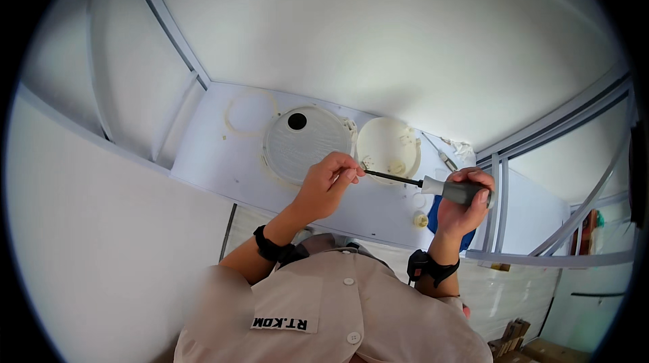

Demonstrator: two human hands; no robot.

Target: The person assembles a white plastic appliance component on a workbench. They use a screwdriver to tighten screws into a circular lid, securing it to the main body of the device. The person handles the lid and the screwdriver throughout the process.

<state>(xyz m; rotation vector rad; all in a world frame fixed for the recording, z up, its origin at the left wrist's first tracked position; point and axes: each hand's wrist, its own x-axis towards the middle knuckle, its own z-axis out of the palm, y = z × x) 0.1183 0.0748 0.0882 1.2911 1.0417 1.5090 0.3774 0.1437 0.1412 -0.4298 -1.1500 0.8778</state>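
White ceiling panel (223, 153), right hand (463, 204) gripping screwdriver (433, 186)

White curved panels (378, 32) fill the upper frame & left side, lit evenly. A pale flat panel (223, 153) sits at centre left. Grey-white rails (169, 32) cross the upper left; 2 more (574, 116) run at right. Cardboard boxes (541, 349) & wood bits (512, 334) lie lower right.

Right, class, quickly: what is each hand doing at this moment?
Left hand: fingers pinched shut at the screwdriver tip, maybe on a screw; too small to tell.
Right hand: closed around the screwdriver's grey handle.
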